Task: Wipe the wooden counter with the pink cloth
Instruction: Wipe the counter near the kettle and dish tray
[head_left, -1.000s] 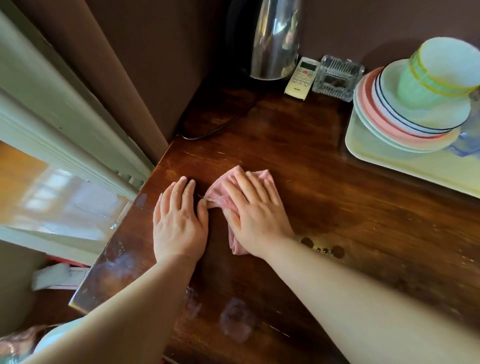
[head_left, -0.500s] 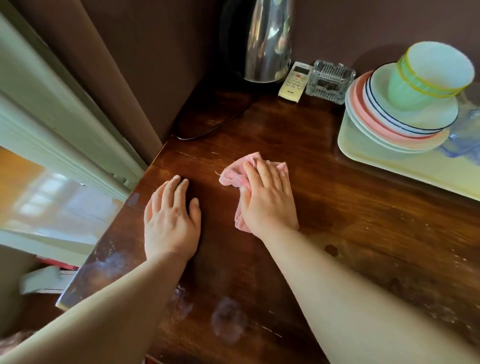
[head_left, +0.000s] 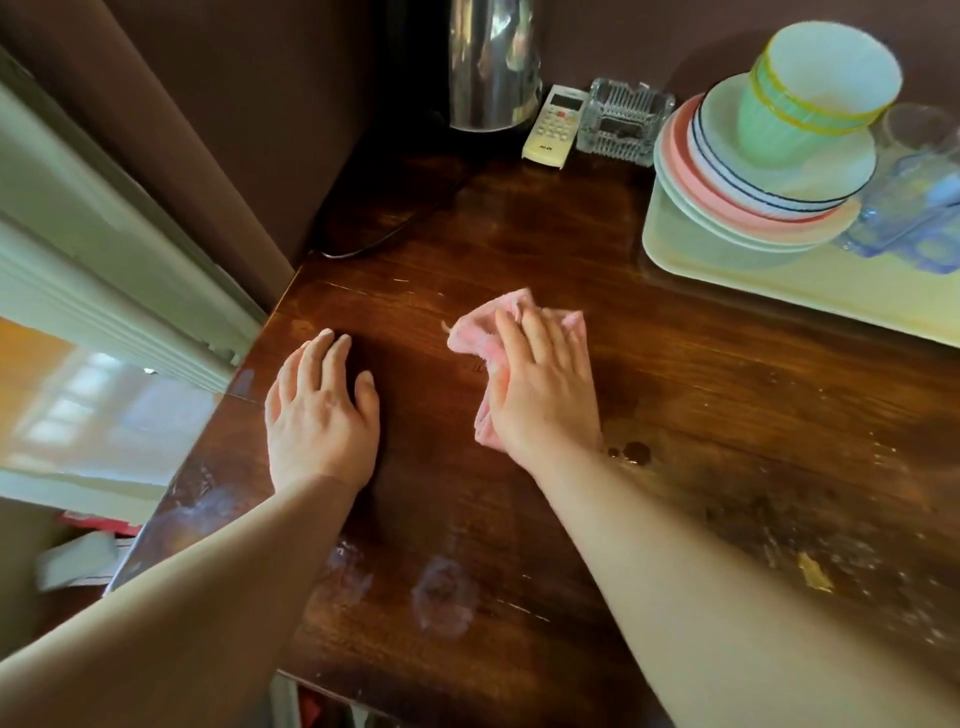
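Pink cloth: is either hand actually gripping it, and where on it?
Neither grips it. The right hand presses flat on the middle of the pink cloth, fingers straight, pinning it to the wooden counter. The left hand rests flat on bare wood.

Both forearms are bare to the frame's edge, and the left hand (head_left: 319, 415) and right hand (head_left: 543, 392) wear nothing.

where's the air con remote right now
In the head view, the remote lies at the back of the wooden counter, between the steel kettle and the glass ashtray.
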